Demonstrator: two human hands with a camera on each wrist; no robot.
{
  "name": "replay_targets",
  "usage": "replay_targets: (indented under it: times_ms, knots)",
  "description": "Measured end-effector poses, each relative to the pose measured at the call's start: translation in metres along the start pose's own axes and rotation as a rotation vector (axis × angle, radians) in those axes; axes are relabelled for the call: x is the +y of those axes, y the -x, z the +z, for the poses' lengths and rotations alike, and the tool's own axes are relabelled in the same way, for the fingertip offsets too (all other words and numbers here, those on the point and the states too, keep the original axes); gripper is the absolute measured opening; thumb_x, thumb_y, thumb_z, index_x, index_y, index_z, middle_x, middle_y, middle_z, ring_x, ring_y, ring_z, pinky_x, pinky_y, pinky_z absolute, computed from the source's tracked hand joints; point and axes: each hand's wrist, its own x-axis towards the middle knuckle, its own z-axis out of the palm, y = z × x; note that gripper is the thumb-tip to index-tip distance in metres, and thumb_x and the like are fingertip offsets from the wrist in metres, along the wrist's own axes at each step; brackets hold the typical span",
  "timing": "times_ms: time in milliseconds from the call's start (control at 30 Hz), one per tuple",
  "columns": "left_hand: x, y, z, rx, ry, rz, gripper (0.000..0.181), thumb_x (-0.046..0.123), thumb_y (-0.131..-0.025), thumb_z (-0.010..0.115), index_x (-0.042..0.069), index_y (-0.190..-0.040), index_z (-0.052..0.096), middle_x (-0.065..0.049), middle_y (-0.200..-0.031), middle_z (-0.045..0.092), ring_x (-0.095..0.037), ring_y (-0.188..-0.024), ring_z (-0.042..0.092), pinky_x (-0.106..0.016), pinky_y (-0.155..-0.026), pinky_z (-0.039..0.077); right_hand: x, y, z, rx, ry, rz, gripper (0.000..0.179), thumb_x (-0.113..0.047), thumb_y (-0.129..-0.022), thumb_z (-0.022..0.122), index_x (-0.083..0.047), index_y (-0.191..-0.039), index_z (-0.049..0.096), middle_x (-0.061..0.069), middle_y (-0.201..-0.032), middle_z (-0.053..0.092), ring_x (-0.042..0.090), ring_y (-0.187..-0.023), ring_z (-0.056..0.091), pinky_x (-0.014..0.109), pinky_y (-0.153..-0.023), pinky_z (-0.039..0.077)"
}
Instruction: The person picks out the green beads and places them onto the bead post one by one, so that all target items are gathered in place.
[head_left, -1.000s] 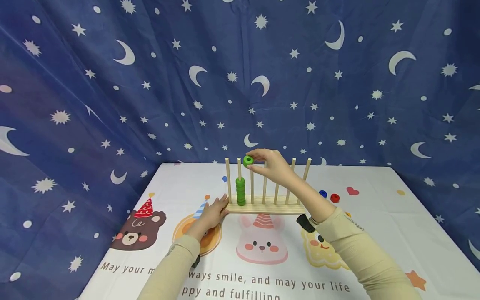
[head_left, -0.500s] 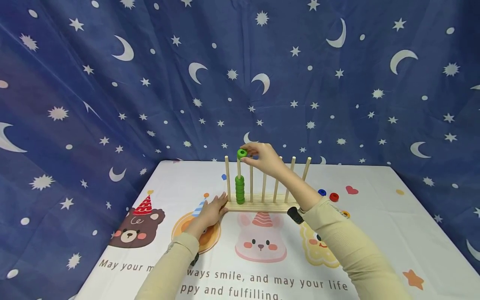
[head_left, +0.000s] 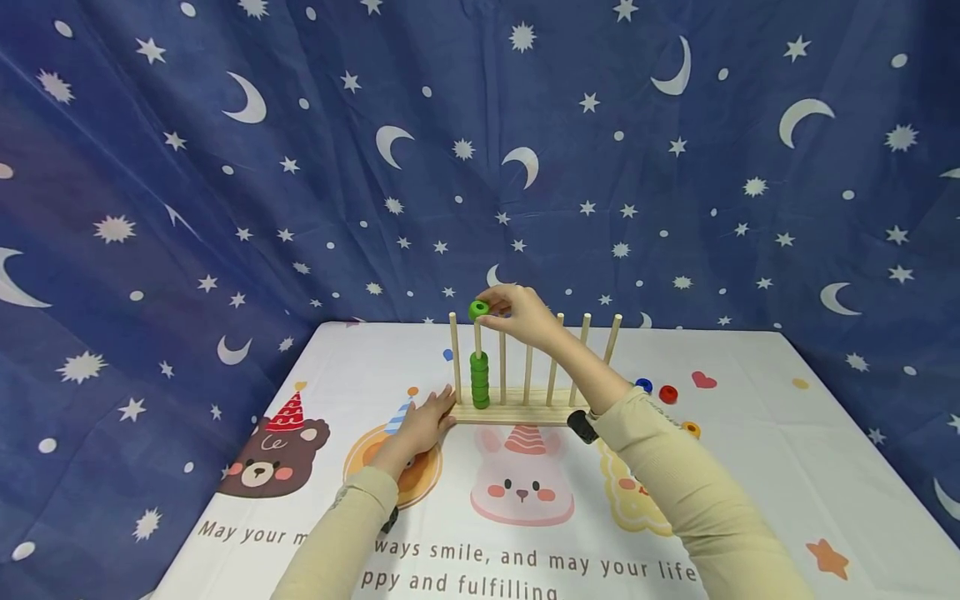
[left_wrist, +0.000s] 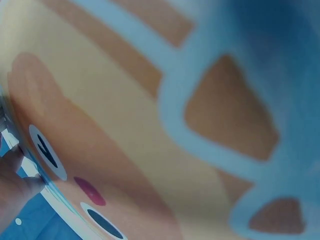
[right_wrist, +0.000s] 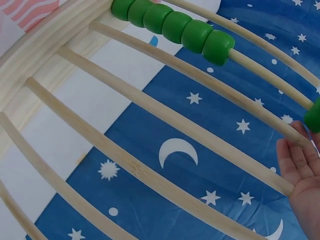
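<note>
A wooden peg rack (head_left: pixel 532 414) with a row of upright rods stands on the table. Its second rod from the left carries a stack of several green beads (head_left: pixel 480 381). At the top of that same rod, my right hand (head_left: pixel 519 315) pinches another green bead (head_left: pixel 478 311) between thumb and fingers. The right wrist view has this bead (right_wrist: pixel 313 116) at the rod's end, with a gap of bare rod below it. My left hand (head_left: pixel 427 422) rests against the left end of the rack's base, fingers extended. The other rods carry no beads.
To the right of the rack lie a blue bead (head_left: pixel 643 385), a red bead (head_left: pixel 668 394) and a yellow bead (head_left: pixel 691 429), partly behind the right forearm. A starry blue curtain (head_left: pixel 420 208) hangs behind the printed white tablecloth (head_left: pixel 750 467).
My right hand has brought the green bead leftward, from above the third rod to the top of the second. The left hand keeps its place at the base.
</note>
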Motion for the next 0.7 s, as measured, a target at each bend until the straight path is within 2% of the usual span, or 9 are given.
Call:
replay_targets:
  times_ms: [233, 467, 700]
  knots:
    - [-0.0005, 0.0019, -0.0011, 0.005, 0.009, 0.007, 0.050, 0.023, -0.097, 0.049, 0.005, -0.143, 0.040, -0.015, -0.152, 0.032, -0.043, -0.136, 0.034, -0.070, -0.106, 0.019, -0.0002, -0.0012, 0.0024, -0.007, 0.015, -0.010, 0.033, -0.013, -0.088, 0.067, 0.004, -0.116, 0.063, 0.017, -0.106, 0.068, 0.026, -0.095, 0.066, 0.035, -0.086, 0.054]
    - [-0.0004, 0.0018, -0.0008, -0.003, 0.020, 0.001, 0.051, 0.023, -0.097, 0.049, 0.006, -0.144, 0.039, -0.013, -0.153, 0.030, -0.042, -0.137, 0.032, -0.070, -0.106, 0.018, 0.0013, -0.0006, 0.0031, -0.001, 0.034, 0.007, 0.035, -0.016, -0.090, 0.064, 0.002, -0.120, 0.061, 0.020, -0.114, 0.065, 0.029, -0.102, 0.064, 0.038, -0.091, 0.052]
    - [-0.0011, 0.0005, -0.0002, -0.001, 0.021, 0.003, 0.051, 0.023, -0.097, 0.050, 0.005, -0.144, 0.039, -0.013, -0.153, 0.030, -0.042, -0.137, 0.032, -0.070, -0.106, 0.017, 0.0011, 0.0005, 0.0020, -0.004, 0.064, 0.006, 0.035, -0.016, -0.090, 0.064, 0.002, -0.121, 0.061, 0.019, -0.116, 0.065, 0.030, -0.105, 0.063, 0.040, -0.093, 0.051]
